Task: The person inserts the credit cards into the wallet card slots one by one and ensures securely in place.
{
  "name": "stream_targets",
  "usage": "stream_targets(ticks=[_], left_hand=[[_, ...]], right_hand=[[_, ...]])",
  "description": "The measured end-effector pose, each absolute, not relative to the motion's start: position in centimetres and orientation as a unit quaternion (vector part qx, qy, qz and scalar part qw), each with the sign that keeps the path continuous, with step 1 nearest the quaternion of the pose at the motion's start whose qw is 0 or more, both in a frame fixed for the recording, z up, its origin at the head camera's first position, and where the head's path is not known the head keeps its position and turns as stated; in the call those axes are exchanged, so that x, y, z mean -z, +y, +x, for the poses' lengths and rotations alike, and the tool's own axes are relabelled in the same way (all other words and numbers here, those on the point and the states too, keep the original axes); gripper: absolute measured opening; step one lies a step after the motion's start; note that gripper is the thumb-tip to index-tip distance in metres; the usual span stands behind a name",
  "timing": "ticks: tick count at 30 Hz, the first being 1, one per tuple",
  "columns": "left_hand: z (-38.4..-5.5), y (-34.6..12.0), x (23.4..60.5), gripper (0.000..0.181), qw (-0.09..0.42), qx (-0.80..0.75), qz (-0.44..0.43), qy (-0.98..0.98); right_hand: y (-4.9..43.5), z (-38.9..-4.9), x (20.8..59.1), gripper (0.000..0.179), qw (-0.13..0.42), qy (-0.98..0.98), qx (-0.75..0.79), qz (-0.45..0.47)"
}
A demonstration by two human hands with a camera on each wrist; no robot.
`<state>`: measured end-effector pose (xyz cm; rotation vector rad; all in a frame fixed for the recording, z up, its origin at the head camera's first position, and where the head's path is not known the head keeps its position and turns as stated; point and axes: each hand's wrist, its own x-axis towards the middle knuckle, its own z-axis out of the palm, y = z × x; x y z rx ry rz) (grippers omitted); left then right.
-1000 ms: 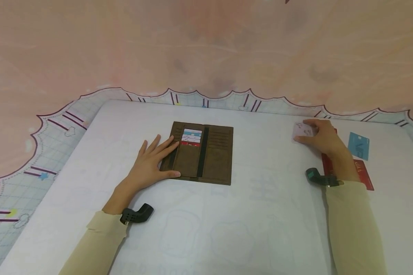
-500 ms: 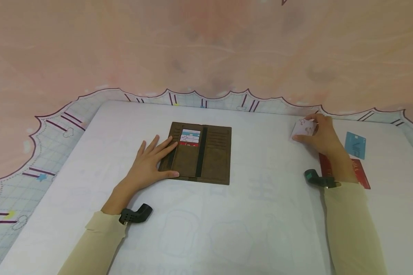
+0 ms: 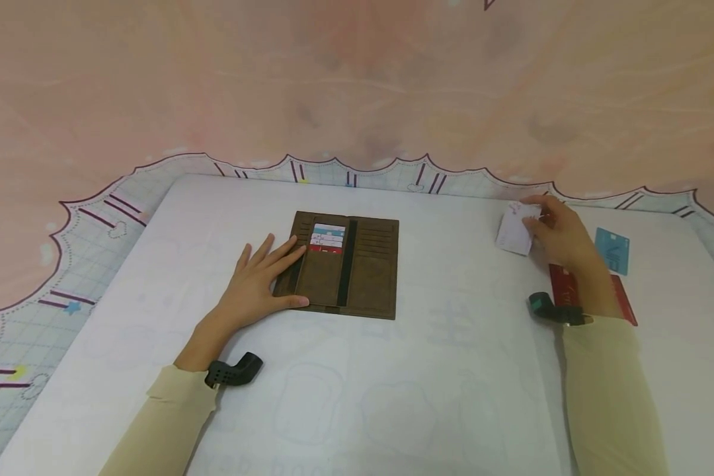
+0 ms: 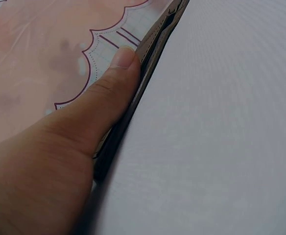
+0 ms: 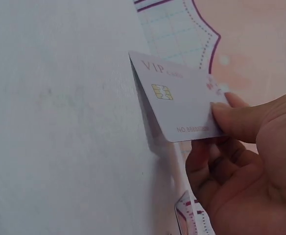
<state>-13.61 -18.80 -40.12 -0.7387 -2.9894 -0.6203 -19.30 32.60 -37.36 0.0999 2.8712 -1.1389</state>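
Note:
A brown wallet [image 3: 371, 284] lies spread flat on the white tabletop, several cards [image 3: 327, 238] showing in the slots of its middle panel. My left hand [image 3: 246, 284] rests on the wallet's left side, fingers straight and spread. In the left wrist view, the thumb [image 4: 108, 93] lies along the wallet's edge. Off to the right, my right hand [image 3: 568, 241] pinches a white VIP card [image 5: 175, 107] between thumb and fingers at one end. The right wrist view shows this card tilted, its chip and lettering visible; whether its lower edge touches the table I cannot tell.
A blue VIP card [image 3: 613, 251] lies right of my right hand. Red card pieces [image 3: 564, 284] show on both sides of my right wrist, which hides the middle. The white tabletop [image 3: 440, 396] ends at a patterned cloth border behind.
My right hand has tilted the white card up and shifted its grip towards the card's right side, so more of the card shows. My left hand and the wallet stay put.

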Motion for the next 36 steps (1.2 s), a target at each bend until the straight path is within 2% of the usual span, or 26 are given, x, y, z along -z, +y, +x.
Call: stream_targets(ticks=[15,29,36], left_hand=[[-13.5,-19.1,40.2,0.092,-0.002,0.205,-0.235,-0.95],[-13.7,-19.1,40.0,0.092,0.001,0.202,-0.234,-0.951],[-13.7,-18.9,40.1,0.092,0.002,0.207,-0.241,-0.948]], right_hand=[[27.9,-19.5,35.9,0.045,-0.006,0.868,0.496,0.004],[19.1,-20.7,36.5,0.041,0.02,0.794,0.604,-0.064],[16.2,-21.0,37.6,0.041,0.025,0.758,0.646,-0.087]])
